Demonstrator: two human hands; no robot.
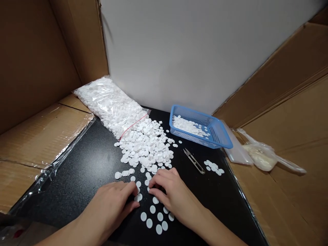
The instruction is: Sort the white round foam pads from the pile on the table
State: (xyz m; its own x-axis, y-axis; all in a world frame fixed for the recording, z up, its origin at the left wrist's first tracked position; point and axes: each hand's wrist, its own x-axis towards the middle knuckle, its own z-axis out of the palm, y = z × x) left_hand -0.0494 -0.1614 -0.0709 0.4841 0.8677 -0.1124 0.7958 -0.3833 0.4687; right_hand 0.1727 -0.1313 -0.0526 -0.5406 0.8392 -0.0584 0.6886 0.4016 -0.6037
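Your left hand (110,201) is part-open, thumb and forefinger apart beside white discs (160,217) on the black table (84,171); your right hand (169,189) is curled, fingertips close together at further discs, and any grip cannot be confirmed. Loose discs lie between your hands and nearer you, with a heap (147,147) beyond, at the clear bag's (110,102) mouth. Snips (191,157) lie right of the heap, near a blue basket (223,133) containing discs.

Apparently a workshop bench (87,160): cardboard partitions (289,58) flank the fingers (130,188), with thread snips (194,160) to their right, a bulk bag (107,102) of discs (147,145) beyond.
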